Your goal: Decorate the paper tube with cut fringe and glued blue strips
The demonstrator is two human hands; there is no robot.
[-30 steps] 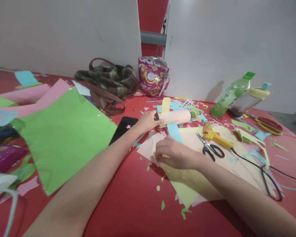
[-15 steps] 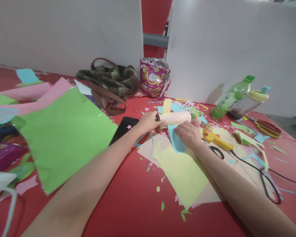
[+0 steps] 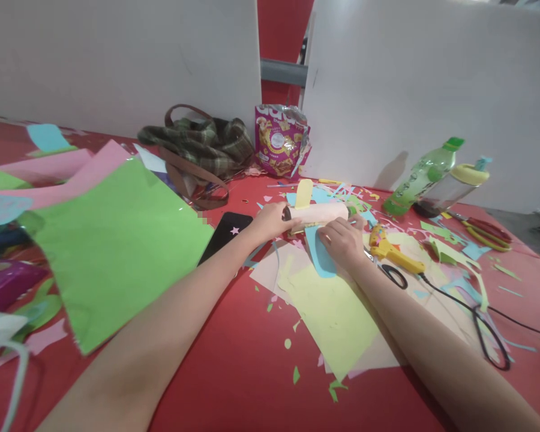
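Observation:
A pale pink paper-wrapped tube [image 3: 320, 213] lies sideways in front of me, between my two hands. My left hand [image 3: 272, 219] grips its left end, thumb in front and fingers behind. Against its front right side, my right hand [image 3: 344, 239] presses with bent fingers, by a blue paper strip [image 3: 317, 252] that hangs down from the tube. A yellow rounded paper tab [image 3: 303, 193] stands up at the tube's back. Something green shows at the right end. The fingertips of my right hand are partly hidden.
A yellow glue gun [image 3: 396, 251] with a black cord and scissors [image 3: 395, 276] lie right of my right hand. A phone [image 3: 225, 234] and a green sheet [image 3: 130, 258] are at left. Behind stand a snack bag [image 3: 276, 141] and a bottle [image 3: 425, 177]; paper scraps litter the red table [image 3: 234, 372].
Both hands keep their hold on the tube, almost unmoved. My right hand has shifted very slightly; the whole view has drifted a few pixels.

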